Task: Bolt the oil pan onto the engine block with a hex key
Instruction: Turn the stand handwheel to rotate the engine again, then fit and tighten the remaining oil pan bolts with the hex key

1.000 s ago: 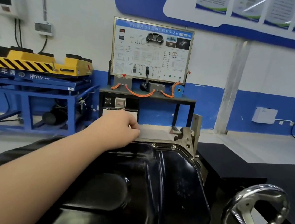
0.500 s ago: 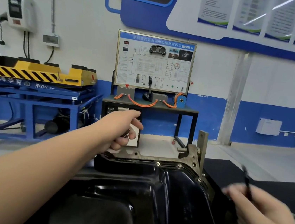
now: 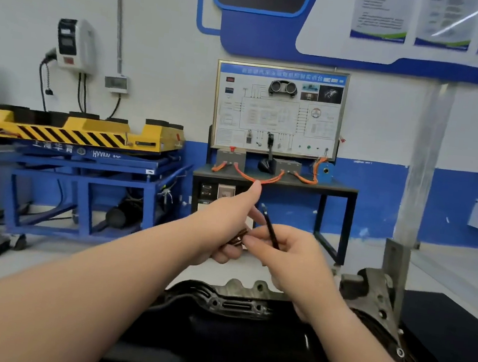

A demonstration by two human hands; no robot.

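The black oil pan [image 3: 213, 341] fills the bottom of the view, lying on the grey engine block [image 3: 236, 299] whose flange shows at the far edge. My left hand [image 3: 223, 226] is raised above the far flange and holds several small bolts [image 3: 238, 238] in its curled fingers, with one finger stretched out. My right hand [image 3: 292, 255] meets it from the right. It holds a thin black hex key [image 3: 269, 227] that points up, and its fingertips touch the bolts.
A grey bracket [image 3: 379, 298] stands at the block's far right corner. One bolt head [image 3: 400, 352] sits in the pan's right rim. Behind are a blue and yellow lift table [image 3: 80, 148] and a training board on a dark bench [image 3: 273, 181].
My left hand lifted off the pan's far edge, holding bolts. My right hand came in from the lower right with the hex key and now meets the left hand. The view tilted up.
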